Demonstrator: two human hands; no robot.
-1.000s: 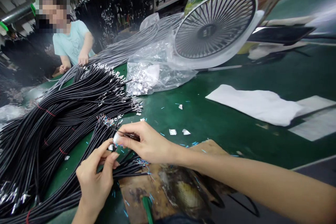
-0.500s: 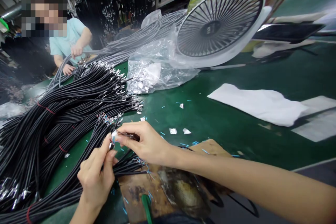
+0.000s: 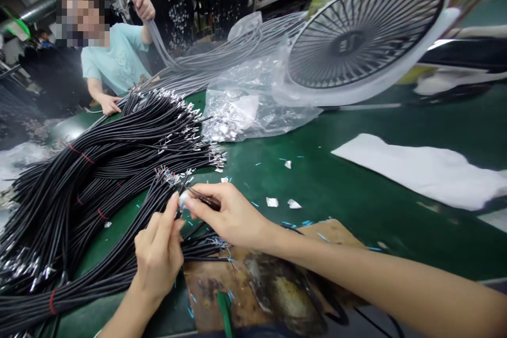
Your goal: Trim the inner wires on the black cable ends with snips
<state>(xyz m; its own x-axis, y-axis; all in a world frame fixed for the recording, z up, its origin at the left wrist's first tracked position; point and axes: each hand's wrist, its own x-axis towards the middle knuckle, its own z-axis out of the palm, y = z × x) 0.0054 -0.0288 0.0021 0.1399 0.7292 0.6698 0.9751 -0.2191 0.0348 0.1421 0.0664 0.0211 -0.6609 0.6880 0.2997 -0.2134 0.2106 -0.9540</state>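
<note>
My left hand (image 3: pixel 158 256) is closed in a pinch at the end of a black cable, most of which the fingers hide. Against it, my right hand (image 3: pixel 233 216) grips dark tweezers (image 3: pixel 208 200), their thin tips pointing to the upper left. Between the fingertips of both hands shows a small white piece (image 3: pixel 184 199), with a bit of blue beside it; I cannot tell whether it is tape or a finger cover. A bundle of black cables (image 3: pixel 130 253) with stripped, coloured wire ends runs behind and below the left hand.
Tied black cables (image 3: pixel 91 153) with silvery ends fill the left. Behind are a clear bag (image 3: pixel 253 111) of foil pieces and a fan (image 3: pixel 368 31). White cloth (image 3: pixel 420 169) lies right. A stained board (image 3: pixel 209 290) is in front. A co-worker (image 3: pixel 114 58) holds grey cables (image 3: pixel 162 45).
My hands keep the same pinch, and the whole view has shifted slightly. The co-worker has raised one hand, lifting grey cables upward.
</note>
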